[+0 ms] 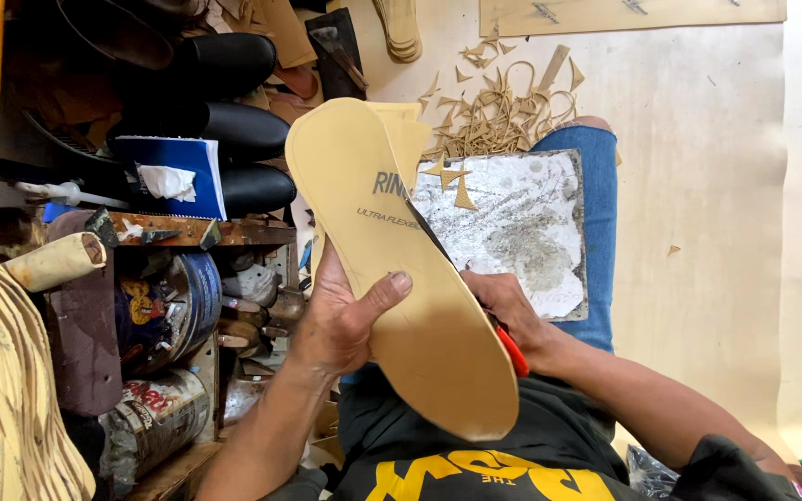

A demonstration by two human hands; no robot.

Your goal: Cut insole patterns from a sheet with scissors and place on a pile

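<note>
Centre frame: left hand (pixel 345 320) closed on tan insole sheet (pixel 392 278), thumb on top, keeping it tilted for trimming; right hand (pixel 503 306) closed around red-handled cutter (pixel 512 351) at its edge, above worn cutting slab (pixel 522 232) on the knee; offcuts (pixel 494 111) beyond

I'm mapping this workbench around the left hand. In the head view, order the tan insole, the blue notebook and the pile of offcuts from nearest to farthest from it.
From the left hand:
1. Tan insole: gripped in it.
2. Blue notebook: up-left, on the shelf.
3. Pile of offcuts: top centre, on the floor.
</note>
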